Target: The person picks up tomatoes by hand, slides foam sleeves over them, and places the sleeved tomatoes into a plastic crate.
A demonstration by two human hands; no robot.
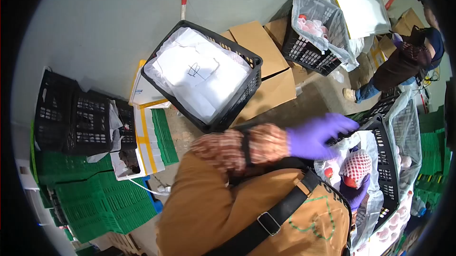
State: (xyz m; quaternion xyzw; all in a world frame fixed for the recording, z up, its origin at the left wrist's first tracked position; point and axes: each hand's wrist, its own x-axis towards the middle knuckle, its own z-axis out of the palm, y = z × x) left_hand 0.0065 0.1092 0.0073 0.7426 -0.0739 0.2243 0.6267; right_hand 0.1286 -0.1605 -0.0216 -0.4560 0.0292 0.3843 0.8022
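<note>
My left hand point(318, 135), in a purple glove and smeared by motion, stretches toward the right with fingers extended and nothing in them. It passes over the near edge of a black plastic crate point(385, 161) lined with white paper point(368, 144). Lower down, my right hand point(357, 194), also in a purple glove, is closed around a red fruit in a pink-and-white foam net point(357, 164). This fruit is over the lined crate. Beside it in the crate lies another red fruit point(328, 172), partly covered by foam net.
A black crate covered with marked white sheets point(197, 70) rests by cardboard boxes point(266, 89). Behind stands a lined crate point(308, 49) of netted fruit. A person point(403, 66) is at the right. Green crates point(104, 199) and black crates point(90, 118) are stacked left.
</note>
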